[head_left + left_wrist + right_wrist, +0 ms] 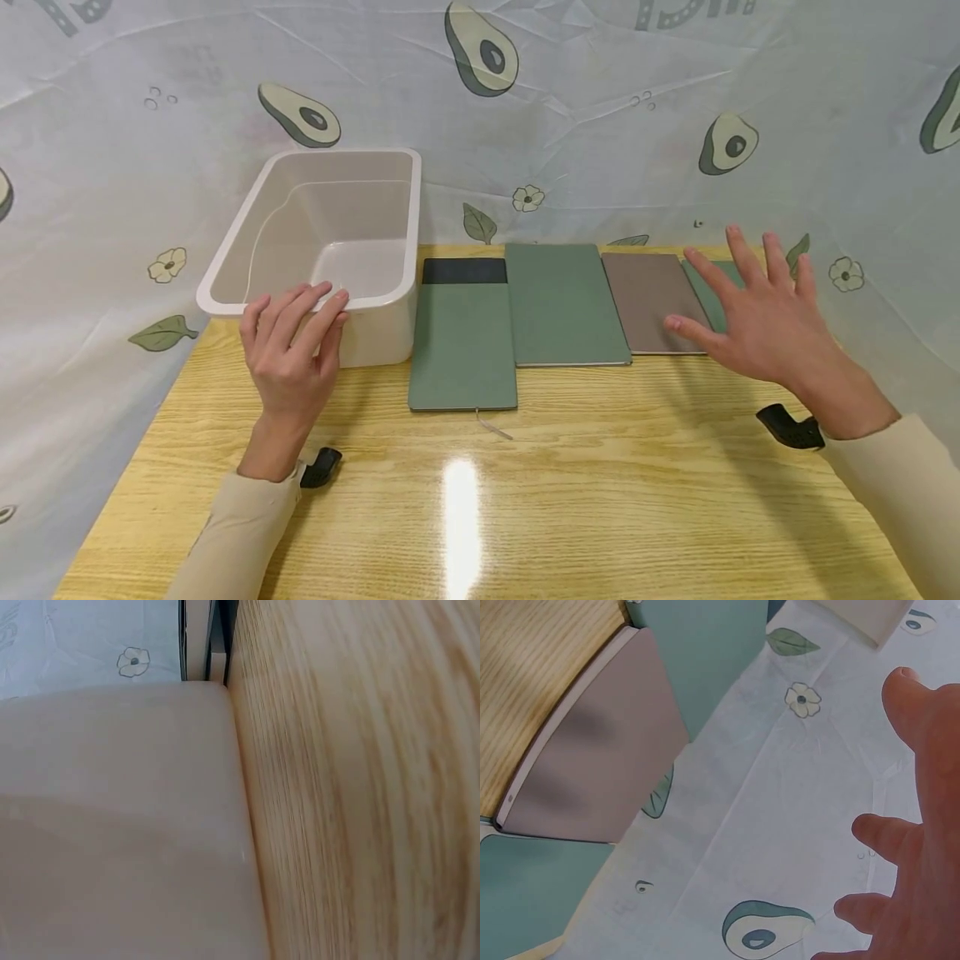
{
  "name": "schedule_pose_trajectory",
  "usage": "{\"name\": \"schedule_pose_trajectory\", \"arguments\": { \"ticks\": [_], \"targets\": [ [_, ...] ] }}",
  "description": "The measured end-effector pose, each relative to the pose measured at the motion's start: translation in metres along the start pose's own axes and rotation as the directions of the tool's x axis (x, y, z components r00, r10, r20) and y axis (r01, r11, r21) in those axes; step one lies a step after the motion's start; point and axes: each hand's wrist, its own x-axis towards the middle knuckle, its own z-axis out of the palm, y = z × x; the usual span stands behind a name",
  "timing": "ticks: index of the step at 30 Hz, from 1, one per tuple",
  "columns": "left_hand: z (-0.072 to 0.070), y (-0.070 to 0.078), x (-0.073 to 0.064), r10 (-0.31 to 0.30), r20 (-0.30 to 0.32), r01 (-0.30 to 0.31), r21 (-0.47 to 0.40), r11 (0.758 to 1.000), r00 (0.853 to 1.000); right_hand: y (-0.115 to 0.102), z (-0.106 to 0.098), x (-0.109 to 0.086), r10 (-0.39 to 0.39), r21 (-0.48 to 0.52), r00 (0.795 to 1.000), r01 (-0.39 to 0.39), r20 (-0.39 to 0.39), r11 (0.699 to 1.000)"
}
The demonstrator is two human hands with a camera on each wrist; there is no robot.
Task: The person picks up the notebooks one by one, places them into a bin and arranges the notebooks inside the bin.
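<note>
My left hand [292,358] holds the near rim of a deep off-white plastic bin [375,333], fingertips over the edge and thumb on the outer side. The bin stands upright at the left and shows a bare floor inside. Spread wide, my right hand [772,325] hovers over the right end of a row of notebooks and holds nothing. Under its fingers lie a brownish-mauve notebook [652,304] and a green notebook [723,271], which the hand partly hides. In the right wrist view, the mauve notebook [600,765] lies apart from the hand.
Beside the bin lies a green notebook [461,350] with a dark strip at its top and a ribbon [495,429]. A larger green notebook [566,308] lies right of it. Behind the wooden table [570,500] hangs an avocado-print sheet [600,167].
</note>
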Motion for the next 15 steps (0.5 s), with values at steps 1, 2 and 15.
{"name": "schedule_pose_trajectory", "arguments": {
  "ticks": [1, 2, 15],
  "targets": [
    [0.000, 0.000, 0.000, 0.000, 0.001, 0.000, -0.001, 1.000, 1.000, 0.000, 0.000, 0.001, 0.002, 0.006, 1.000, -0.002, 0.001, 1.000],
    [0.000, 0.000, 0.000, -0.001, 0.003, 0.001, -0.001, 1.000, 1.000, 0.000, 0.000, 0.001, 0.003, 0.011, 1.000, -0.003, 0.002, 1.000],
    [-0.001, -0.001, -0.003, -0.012, 0.032, 0.012, 0.007, 1.000, 0.999, 0.023, -0.003, 0.007, 0.066, 0.056, 0.998, -0.068, 0.023, 0.996]
  ]
}}
